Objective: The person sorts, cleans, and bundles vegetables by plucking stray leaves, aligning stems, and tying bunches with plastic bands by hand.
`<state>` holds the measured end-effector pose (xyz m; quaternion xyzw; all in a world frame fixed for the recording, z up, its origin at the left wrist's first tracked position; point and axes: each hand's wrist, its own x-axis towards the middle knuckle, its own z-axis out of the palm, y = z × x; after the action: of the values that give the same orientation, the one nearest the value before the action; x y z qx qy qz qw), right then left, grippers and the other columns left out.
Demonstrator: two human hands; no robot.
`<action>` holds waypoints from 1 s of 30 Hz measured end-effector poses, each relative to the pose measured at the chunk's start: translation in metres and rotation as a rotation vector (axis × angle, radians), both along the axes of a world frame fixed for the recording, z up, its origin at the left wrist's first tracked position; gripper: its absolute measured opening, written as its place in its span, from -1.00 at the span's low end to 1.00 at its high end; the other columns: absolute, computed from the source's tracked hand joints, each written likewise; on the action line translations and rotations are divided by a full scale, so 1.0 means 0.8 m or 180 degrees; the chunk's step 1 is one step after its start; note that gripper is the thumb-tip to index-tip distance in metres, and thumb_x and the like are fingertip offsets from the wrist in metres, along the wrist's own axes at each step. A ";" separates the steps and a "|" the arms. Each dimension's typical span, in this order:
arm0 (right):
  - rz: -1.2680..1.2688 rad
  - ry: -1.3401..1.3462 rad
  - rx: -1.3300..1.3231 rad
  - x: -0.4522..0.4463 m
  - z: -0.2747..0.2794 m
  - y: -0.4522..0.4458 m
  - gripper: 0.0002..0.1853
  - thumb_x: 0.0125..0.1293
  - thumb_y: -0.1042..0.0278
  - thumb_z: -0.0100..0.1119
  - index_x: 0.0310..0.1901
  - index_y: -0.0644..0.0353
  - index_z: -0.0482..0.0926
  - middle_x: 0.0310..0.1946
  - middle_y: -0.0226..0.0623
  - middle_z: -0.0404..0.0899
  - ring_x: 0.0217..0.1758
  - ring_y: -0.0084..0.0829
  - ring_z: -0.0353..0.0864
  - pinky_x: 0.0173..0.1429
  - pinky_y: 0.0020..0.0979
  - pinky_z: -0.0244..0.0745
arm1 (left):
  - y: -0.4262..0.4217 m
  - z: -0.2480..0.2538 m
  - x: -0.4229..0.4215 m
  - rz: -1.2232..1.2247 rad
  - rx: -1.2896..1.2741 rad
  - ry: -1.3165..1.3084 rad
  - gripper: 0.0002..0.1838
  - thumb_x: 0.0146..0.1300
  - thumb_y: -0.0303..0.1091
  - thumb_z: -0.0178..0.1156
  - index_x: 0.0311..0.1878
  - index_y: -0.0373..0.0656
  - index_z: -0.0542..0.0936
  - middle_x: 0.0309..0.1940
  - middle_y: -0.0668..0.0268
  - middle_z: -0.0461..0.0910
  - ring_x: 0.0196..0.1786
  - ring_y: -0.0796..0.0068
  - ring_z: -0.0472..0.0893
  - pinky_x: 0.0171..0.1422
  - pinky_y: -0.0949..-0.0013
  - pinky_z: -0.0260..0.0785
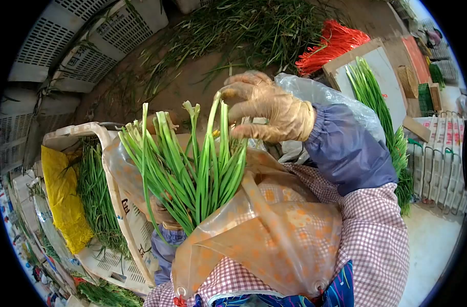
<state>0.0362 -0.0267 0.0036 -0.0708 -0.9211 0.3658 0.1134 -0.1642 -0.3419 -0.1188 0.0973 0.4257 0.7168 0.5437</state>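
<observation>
A loose bunch of green chives (192, 174) stands in front of my chest, its pale cut ends upward and fanned apart. My left hand (164, 212) holds the bunch from below and behind; leaves cover most of its fingers. To the right of the stems is my right hand (272, 110), in a soiled, thin tan glove. Its fingers are apart and curved, with one fingertip at the top of a taller stem. Behind the bunch spreads my translucent orange-patterned apron (264, 225).
At left, a pale plastic crate (113, 194) holds more greens and a yellow cloth (64, 197). Loose leaves (238, 30) litter the floor ahead. Red ties (331, 46) lie beside a white board (369, 79) with chives on it. Stacked crates (108, 41) stand upper left.
</observation>
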 end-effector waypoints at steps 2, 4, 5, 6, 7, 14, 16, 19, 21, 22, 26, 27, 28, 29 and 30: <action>0.0364 -0.0164 0.1095 -0.002 0.011 0.000 -0.55 0.08 -0.25 0.14 -0.10 -0.18 0.63 0.16 -0.06 0.33 0.36 0.05 0.09 0.37 0.22 -0.23 | -0.002 -0.002 0.000 -0.0003 0.0008 0.0011 -0.68 0.18 -0.30 0.22 -0.04 -0.22 0.51 -0.32 0.27 0.59 -0.46 0.43 0.56 -0.51 0.37 0.43; 0.0366 -0.0324 0.1220 -0.011 0.009 -0.014 -0.58 0.08 -0.24 0.13 -0.12 -0.21 0.64 0.19 -0.08 0.30 0.37 0.04 0.09 0.38 0.21 -0.22 | -0.003 -0.006 0.001 -0.0003 0.0013 -0.0002 -0.68 0.18 -0.30 0.21 -0.03 -0.22 0.51 -0.31 0.27 0.59 -0.46 0.43 0.56 -0.50 0.37 0.44; 0.0355 -0.0480 0.1356 -0.016 0.009 -0.019 -0.60 0.08 -0.24 0.13 -0.15 -0.24 0.65 0.22 -0.09 0.27 0.37 0.02 0.09 0.38 0.21 -0.22 | -0.004 -0.008 0.001 -0.0007 0.0025 -0.0004 -0.68 0.19 -0.30 0.21 -0.03 -0.22 0.51 -0.31 0.27 0.59 -0.45 0.43 0.56 -0.50 0.37 0.44; 0.0234 -0.0390 0.1209 -0.017 -0.001 -0.022 -0.66 0.06 -0.21 0.14 -0.20 -0.31 0.66 0.25 -0.13 0.23 0.36 0.02 0.10 0.39 0.21 -0.25 | -0.004 -0.010 0.001 -0.0017 0.0033 0.0001 -0.68 0.19 -0.29 0.21 -0.03 -0.22 0.51 -0.30 0.27 0.59 -0.45 0.43 0.56 -0.49 0.37 0.44; 0.0230 -0.0393 0.1208 -0.017 -0.006 -0.023 -0.66 0.06 -0.21 0.14 -0.20 -0.31 0.66 0.25 -0.13 0.23 0.36 0.02 0.10 0.39 0.21 -0.25 | -0.004 -0.012 0.000 -0.0018 0.0040 -0.0003 -0.68 0.19 -0.29 0.21 -0.03 -0.22 0.51 -0.30 0.27 0.59 -0.44 0.43 0.56 -0.49 0.37 0.44; -0.0001 -0.0241 0.0633 -0.009 -0.015 -0.033 -0.81 0.03 -0.06 0.24 -0.31 -0.32 0.66 0.27 -0.14 0.24 0.41 0.03 0.05 0.39 0.23 -0.27 | -0.011 -0.021 -0.004 0.0004 0.0079 -0.0003 -0.68 0.21 -0.29 0.19 -0.01 -0.22 0.51 -0.28 0.27 0.59 -0.41 0.43 0.56 -0.45 0.37 0.44; -0.0040 -0.0282 0.0454 -0.002 -0.006 -0.034 -0.87 -0.03 0.08 0.32 -0.39 -0.23 0.66 0.27 -0.14 0.25 0.41 0.04 0.05 0.39 0.22 -0.23 | -0.015 -0.025 -0.005 0.0014 0.0087 -0.0003 -0.68 0.21 -0.29 0.19 -0.01 -0.21 0.51 -0.27 0.27 0.59 -0.40 0.43 0.56 -0.44 0.37 0.45; -0.0190 -0.0062 0.0385 0.010 -0.006 -0.038 -0.89 -0.01 0.13 0.33 -0.41 -0.19 0.63 0.26 -0.13 0.26 0.41 0.06 0.05 0.38 0.21 -0.21 | -0.020 -0.029 -0.008 0.0027 0.0093 0.0011 -0.68 0.22 -0.29 0.18 -0.01 -0.21 0.51 -0.26 0.27 0.59 -0.39 0.43 0.56 -0.43 0.36 0.45; -0.0268 0.0085 0.0482 0.016 -0.015 -0.041 -0.84 0.00 0.16 0.32 -0.38 -0.06 0.60 0.25 -0.11 0.27 0.38 0.04 0.11 0.37 0.12 -0.09 | -0.023 -0.032 -0.008 0.0023 0.0106 0.0027 -0.68 0.22 -0.28 0.18 0.00 -0.21 0.51 -0.25 0.27 0.59 -0.38 0.43 0.56 -0.42 0.36 0.45; -0.0299 0.0284 0.0145 0.019 -0.021 -0.039 -0.82 0.01 0.19 0.32 -0.36 0.00 0.58 0.22 -0.11 0.31 0.34 0.02 0.17 0.34 0.07 -0.03 | -0.024 -0.033 -0.009 0.0022 0.0110 0.0032 -0.68 0.22 -0.28 0.17 0.00 -0.21 0.51 -0.25 0.27 0.59 -0.37 0.43 0.56 -0.41 0.36 0.45; -0.1133 0.0972 0.1149 0.023 -0.031 -0.007 -0.85 0.14 0.30 0.26 -0.36 0.16 0.54 -0.11 -0.20 0.55 -0.03 -0.19 0.48 0.07 -0.23 0.31 | -0.028 -0.042 -0.012 0.0029 0.0156 0.0061 -0.68 0.23 -0.28 0.17 0.01 -0.21 0.51 -0.23 0.27 0.59 -0.36 0.43 0.56 -0.39 0.36 0.45; -0.1555 0.1308 0.1826 0.026 -0.035 0.018 -0.87 0.18 0.31 0.24 -0.36 0.16 0.54 -0.19 -0.24 0.59 -0.14 -0.26 0.54 -0.01 -0.31 0.38 | -0.031 -0.043 -0.014 0.0033 0.0175 0.0073 -0.68 0.23 -0.28 0.16 0.01 -0.21 0.51 -0.23 0.27 0.59 -0.35 0.43 0.56 -0.39 0.36 0.45; -0.2102 0.1450 0.1559 0.035 -0.038 0.052 -0.88 0.13 0.34 0.26 -0.34 0.14 0.55 -0.23 -0.27 0.59 -0.18 -0.26 0.56 -0.08 -0.33 0.43 | -0.032 -0.045 -0.016 0.0036 0.0180 0.0080 -0.68 0.24 -0.28 0.16 0.01 -0.21 0.50 -0.23 0.27 0.58 -0.35 0.43 0.56 -0.38 0.36 0.45; -0.2636 0.1590 0.1277 0.050 -0.039 0.087 -0.86 0.08 0.36 0.28 -0.32 0.11 0.55 -0.27 -0.29 0.59 -0.23 -0.26 0.58 -0.14 -0.36 0.47 | -0.034 -0.047 -0.017 0.0044 0.0200 0.0085 -0.68 0.24 -0.28 0.16 0.01 -0.21 0.50 -0.22 0.27 0.58 -0.34 0.43 0.56 -0.37 0.36 0.45; -0.3300 0.1134 0.0981 0.072 -0.033 0.113 -0.79 0.07 0.39 0.29 -0.24 0.15 0.54 -0.27 -0.28 0.59 -0.25 -0.31 0.59 -0.19 -0.39 0.49 | -0.037 -0.050 -0.020 0.0056 0.0216 0.0091 -0.68 0.24 -0.28 0.16 0.01 -0.21 0.50 -0.22 0.27 0.58 -0.34 0.43 0.56 -0.37 0.36 0.46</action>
<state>0.0934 0.0635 -0.0227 -0.4334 -0.7753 0.1299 0.4407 -0.1799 -0.3717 -0.1585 0.1221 0.4096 0.7341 0.5277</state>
